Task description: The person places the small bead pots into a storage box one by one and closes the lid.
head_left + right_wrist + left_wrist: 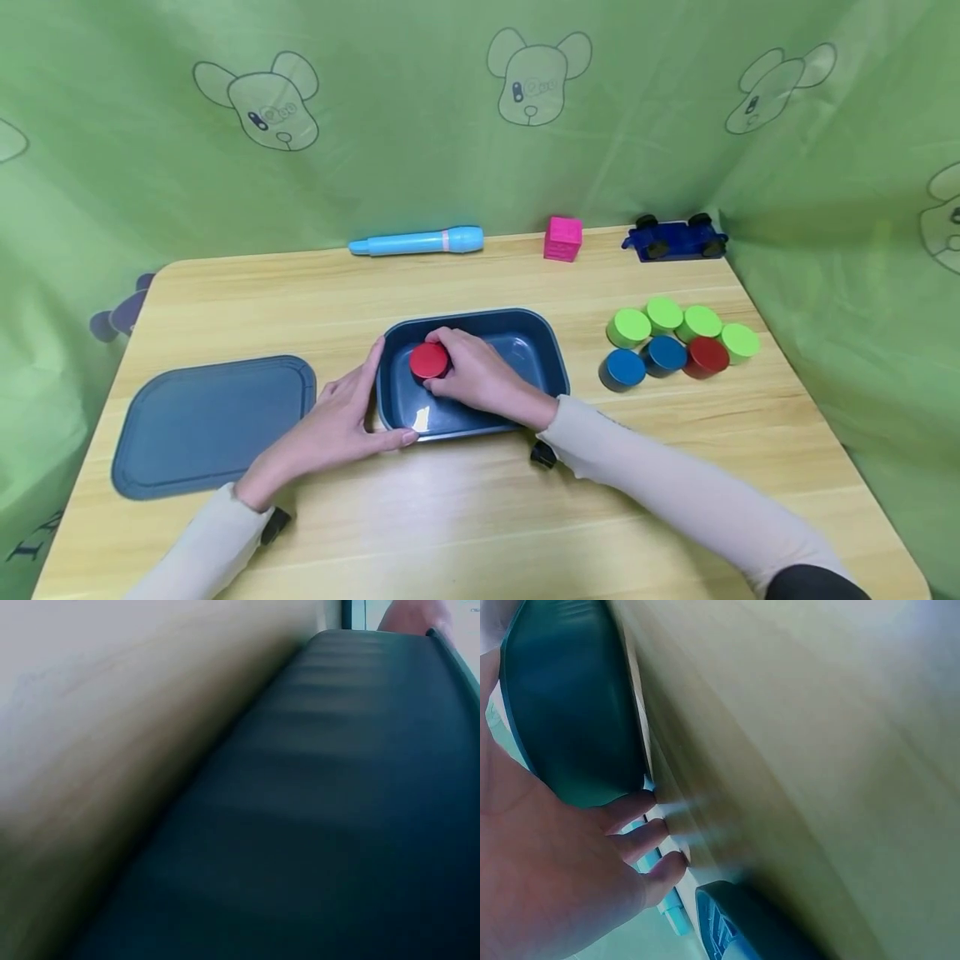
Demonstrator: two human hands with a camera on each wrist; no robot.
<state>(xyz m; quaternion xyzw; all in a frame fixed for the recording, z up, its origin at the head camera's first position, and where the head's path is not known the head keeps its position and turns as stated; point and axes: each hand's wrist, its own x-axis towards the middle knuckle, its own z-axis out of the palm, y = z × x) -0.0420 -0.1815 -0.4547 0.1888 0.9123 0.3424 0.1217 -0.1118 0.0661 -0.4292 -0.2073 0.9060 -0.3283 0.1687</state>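
My right hand (480, 373) reaches inside the dark blue rectangular box (551, 350). Its thumb and fingers pinch a red round block (429, 361) near the box's left end. How far the block is from the box floor cannot be told. The left hand (330, 425) rests on the box's near left corner, fingers along the left wall and thumb out along the front rim. Close up in the left wrist view, that hand (562, 862) lies against the outer wall of the box (570, 705). Mostly the box's outer side (322, 787) fills the right wrist view.
A flat blue lid (217, 425) lies left of the box. Several round blocks stand together at right: green (663, 315), blue (622, 368) and dark red (707, 357). Along the back edge are a light blue pen-shaped thing (420, 242), a pink cube (562, 239) and a blue toy car (677, 240).
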